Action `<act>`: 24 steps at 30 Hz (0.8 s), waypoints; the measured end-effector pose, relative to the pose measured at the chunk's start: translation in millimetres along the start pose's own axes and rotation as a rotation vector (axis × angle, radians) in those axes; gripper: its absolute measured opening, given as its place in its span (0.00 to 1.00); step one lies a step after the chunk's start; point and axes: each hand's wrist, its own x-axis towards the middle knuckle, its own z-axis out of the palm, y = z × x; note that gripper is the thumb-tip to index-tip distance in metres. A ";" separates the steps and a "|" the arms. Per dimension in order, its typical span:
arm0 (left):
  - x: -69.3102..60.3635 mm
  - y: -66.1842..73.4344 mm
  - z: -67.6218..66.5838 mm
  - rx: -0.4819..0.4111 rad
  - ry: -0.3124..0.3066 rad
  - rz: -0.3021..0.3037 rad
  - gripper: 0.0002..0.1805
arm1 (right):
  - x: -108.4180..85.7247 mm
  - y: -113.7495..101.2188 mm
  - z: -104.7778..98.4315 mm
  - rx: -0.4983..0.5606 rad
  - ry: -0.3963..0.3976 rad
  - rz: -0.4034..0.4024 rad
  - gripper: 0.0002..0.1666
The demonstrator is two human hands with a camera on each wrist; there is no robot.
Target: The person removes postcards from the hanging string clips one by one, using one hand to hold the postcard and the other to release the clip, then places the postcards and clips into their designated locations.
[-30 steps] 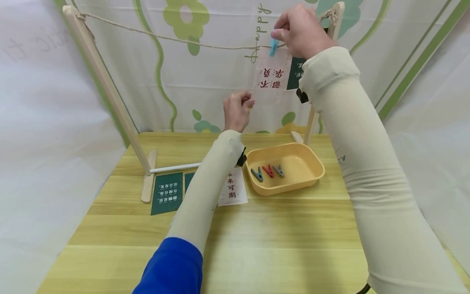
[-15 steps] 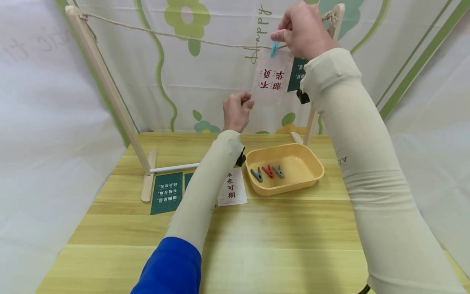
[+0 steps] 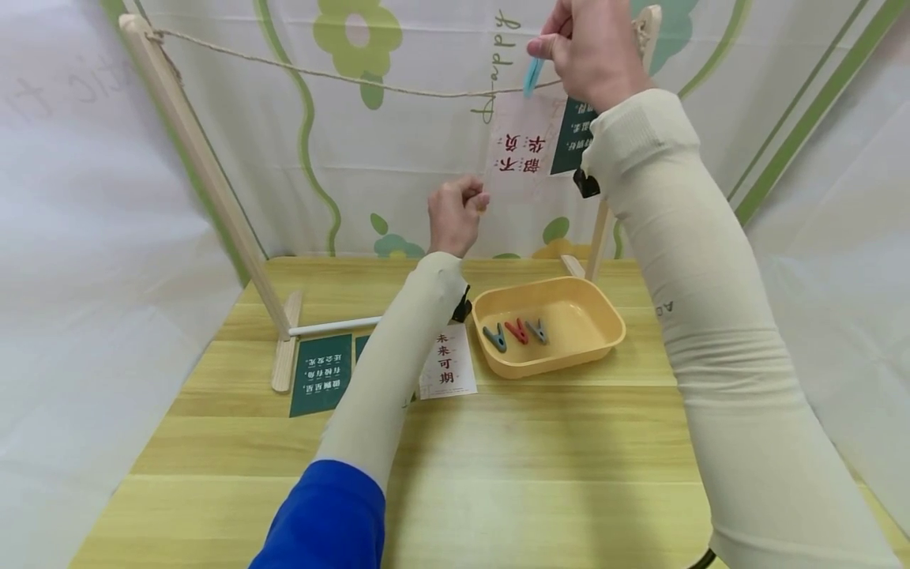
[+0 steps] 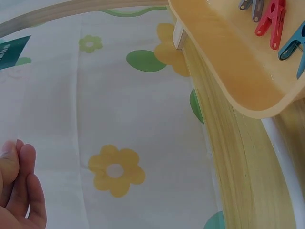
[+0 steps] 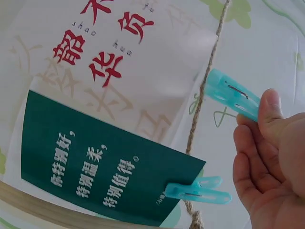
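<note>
My right hand (image 3: 593,59) pinches a light blue clothespin (image 5: 233,95) by its handle end. The clothespin's tip meets the rope (image 3: 320,75) at the top edge of a pale card with red characters (image 3: 522,150). My left hand (image 3: 455,215) has thumb and fingers pinched together at that card's lower left corner. In the left wrist view, the left fingertips (image 4: 26,157) show, but the thin card between them is hard to make out. Beside the pale card hangs a dark green card (image 5: 100,157), held on the rope by another light blue clothespin (image 5: 202,192).
A yellow tray (image 3: 604,316) with three clothespins stands on the wooden table (image 3: 526,466). Left of it lie a pale card (image 3: 449,367) and a green card (image 3: 321,379), with another partly behind my left forearm. Wooden posts (image 3: 206,166) carry the rope; a white bar (image 3: 334,325) runs low.
The light blue clothespin in my right hand has risen and tilted a little. More of the hanging green card shows. My left hand stays nearly still.
</note>
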 end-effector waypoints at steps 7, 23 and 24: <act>0.7 -3.9 -2.6 -0.001 -0.008 -0.013 0.10 | -0.2 2.2 -0.5 0.030 0.027 -0.044 0.15; -2.2 -11.0 -10.1 -0.014 -0.042 -0.032 0.09 | 0.9 4.2 1.7 0.114 -0.006 0.012 0.16; -2.4 -11.5 -10.5 -0.019 -0.047 -0.033 0.09 | -0.1 4.3 2.0 0.110 -0.008 0.008 0.16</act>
